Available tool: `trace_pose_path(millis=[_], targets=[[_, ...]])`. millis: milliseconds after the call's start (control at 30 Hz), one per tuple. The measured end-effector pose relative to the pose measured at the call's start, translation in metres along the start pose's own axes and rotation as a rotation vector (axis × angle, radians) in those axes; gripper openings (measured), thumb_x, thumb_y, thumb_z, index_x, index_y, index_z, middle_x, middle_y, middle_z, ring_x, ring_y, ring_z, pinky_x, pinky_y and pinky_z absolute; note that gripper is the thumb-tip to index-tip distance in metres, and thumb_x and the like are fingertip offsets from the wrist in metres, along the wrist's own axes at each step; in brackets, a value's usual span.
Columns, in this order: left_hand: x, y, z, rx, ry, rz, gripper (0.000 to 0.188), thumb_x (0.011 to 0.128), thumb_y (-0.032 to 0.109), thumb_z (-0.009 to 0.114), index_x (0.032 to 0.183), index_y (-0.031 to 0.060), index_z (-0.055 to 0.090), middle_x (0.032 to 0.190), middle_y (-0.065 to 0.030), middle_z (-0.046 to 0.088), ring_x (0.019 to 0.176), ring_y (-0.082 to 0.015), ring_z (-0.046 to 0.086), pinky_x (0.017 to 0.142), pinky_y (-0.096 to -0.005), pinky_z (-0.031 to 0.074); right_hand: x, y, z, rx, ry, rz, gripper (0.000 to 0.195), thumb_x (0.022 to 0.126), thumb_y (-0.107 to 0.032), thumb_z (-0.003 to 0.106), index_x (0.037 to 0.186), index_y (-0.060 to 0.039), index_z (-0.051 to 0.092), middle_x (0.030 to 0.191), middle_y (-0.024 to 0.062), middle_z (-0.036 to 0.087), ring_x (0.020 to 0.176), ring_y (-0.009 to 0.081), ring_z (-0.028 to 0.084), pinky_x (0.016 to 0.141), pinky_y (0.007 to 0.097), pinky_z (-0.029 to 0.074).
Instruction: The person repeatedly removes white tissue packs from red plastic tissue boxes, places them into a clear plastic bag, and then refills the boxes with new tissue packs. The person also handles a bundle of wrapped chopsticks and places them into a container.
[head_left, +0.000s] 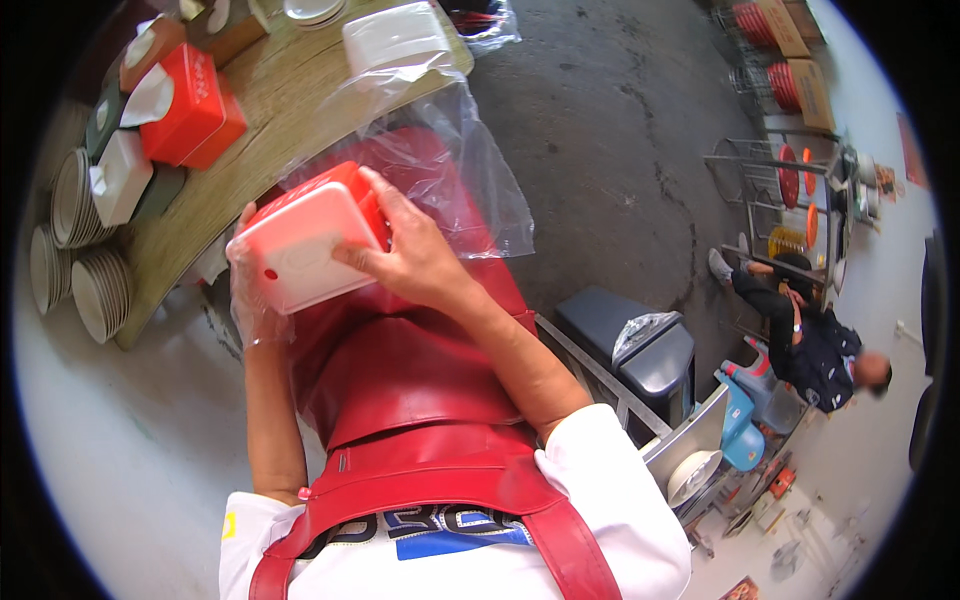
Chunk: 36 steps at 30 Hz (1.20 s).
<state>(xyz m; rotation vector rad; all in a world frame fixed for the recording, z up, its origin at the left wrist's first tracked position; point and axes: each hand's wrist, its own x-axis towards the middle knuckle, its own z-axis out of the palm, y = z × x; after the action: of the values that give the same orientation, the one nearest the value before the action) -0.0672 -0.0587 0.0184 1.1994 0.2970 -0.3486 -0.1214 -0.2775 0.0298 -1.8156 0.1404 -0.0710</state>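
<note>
A red plastic tissue box with a pale bottom panel (319, 251) is held up between my two hands over my lap, its flat white side facing me. My left hand (259, 307), in a clear plastic glove, grips its left end. On the right end sits my bare right hand (420, 251), thumb pressed against the white panel and fingers along the red side. A clear plastic bag (472, 165) hangs off the table edge onto my red apron (420, 375). Its upper part reaches a stack of white tissues (397, 37) on the wooden table (277, 105).
On the table stand another red tissue box (184, 112), a white tissue box (124, 176) and stacks of plates (101, 292). Right of me are a grey lidded bin (630, 337) and blue plastic stools (739, 427). A person (802, 337) sits by a metal rack (787, 172).
</note>
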Motion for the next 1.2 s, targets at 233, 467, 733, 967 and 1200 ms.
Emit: trace_pose_path(millis=[233,467,733,967,1200], targets=[[-0.011,-0.005,0.006,-0.092,-0.266,-0.115,0.096,0.091,0.068,0.067,0.158,0.0074,0.036,0.139,-0.0147,0.059,0.124,-0.0263,0.062,0.105,-0.0409,0.053,0.005,0.018,-0.082,-0.780,0.672,-0.158,0.081,0.089,-0.056,0.074,0.143,-0.0003,0.052,0.135,0.0229,0.059,0.130,0.0410,0.050,0.109,0.0491,0.042],[0.014,-0.046,0.057,-0.518,-0.602,-0.378,0.083,0.102,0.057,0.055,0.159,0.0005,0.033,0.142,-0.0215,0.059,0.125,-0.0328,0.063,0.111,-0.0473,0.049,-0.019,0.050,-0.022,0.365,0.173,0.143,0.041,0.096,-0.015,0.066,0.132,0.0018,0.063,0.111,0.0171,0.072,0.102,0.0203,0.070,0.088,0.0370,0.055],[0.071,-0.026,0.069,-0.716,-0.784,-0.262,0.068,0.107,0.052,0.049,0.157,0.0087,0.037,0.152,-0.0133,0.053,0.134,-0.0295,0.057,0.114,-0.0472,0.047,0.008,0.016,-0.040,0.377,-0.035,-0.082,0.029,0.092,-0.006,0.070,0.120,0.0001,0.069,0.111,0.0159,0.073,0.104,0.0231,0.071,0.090,0.0340,0.055],[0.076,-0.015,0.070,-0.690,-0.889,-0.061,0.072,0.107,0.055,0.045,0.161,0.0085,0.033,0.162,-0.0130,0.042,0.147,-0.0329,0.043,0.125,-0.0513,0.031,-0.014,0.117,-0.140,-0.551,0.756,0.170,0.059,0.089,-0.037,0.079,0.133,0.0002,0.065,0.139,0.0225,0.062,0.130,0.0364,0.058,0.107,0.0444,0.048],[0.092,-0.044,0.034,0.156,-0.573,0.379,0.067,0.106,0.052,0.047,0.157,0.0088,0.039,0.156,-0.0121,0.048,0.143,-0.0319,0.047,0.125,-0.0515,0.029,-0.020,0.200,-0.206,-0.282,0.767,0.426,0.052,0.099,-0.050,0.067,0.118,-0.0015,0.075,0.103,0.0167,0.078,0.099,0.0281,0.075,0.089,0.0391,0.056]])
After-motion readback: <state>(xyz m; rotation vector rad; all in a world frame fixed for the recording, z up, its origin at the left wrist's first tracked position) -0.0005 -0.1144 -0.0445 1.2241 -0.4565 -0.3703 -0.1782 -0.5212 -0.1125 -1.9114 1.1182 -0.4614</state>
